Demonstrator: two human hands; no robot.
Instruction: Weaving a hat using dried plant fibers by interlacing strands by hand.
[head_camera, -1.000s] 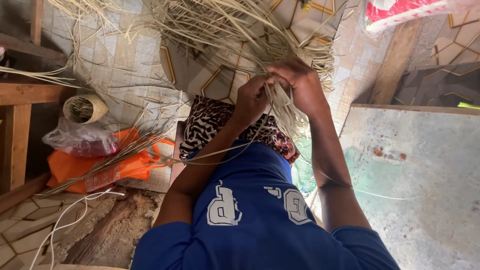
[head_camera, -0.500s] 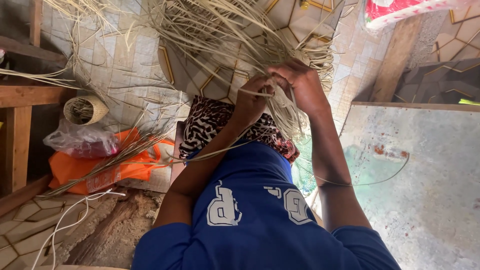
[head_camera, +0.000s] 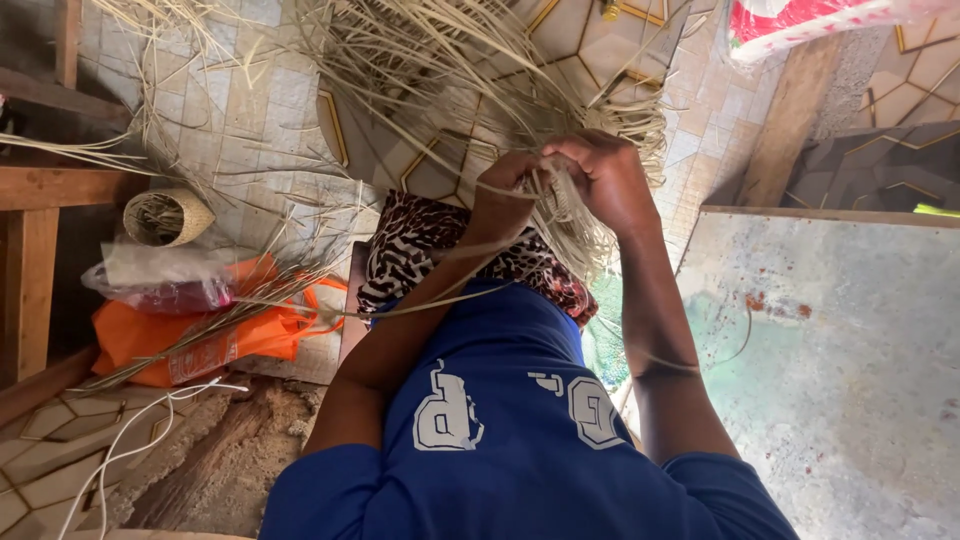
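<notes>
Here both hands (head_camera: 560, 185) pinch straw strands (head_camera: 470, 70).

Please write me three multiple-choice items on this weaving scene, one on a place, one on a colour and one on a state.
1. Where does the small woven basket lie?
A. on the tiled floor, left of the hands
B. on the person's lap
C. on the grey slab at the right

2. What colour is the bag under the clear plastic bag?
A. green
B. orange
C. black

3. How are the left hand and right hand?
A. resting apart
B. both empty
C. together, fingers closed on pale straw strands

Answers: 1 A, it sits on tiles beside the wooden frame; 2 B, its fabric is bright orange; 3 C, both grip the bundle.
</notes>
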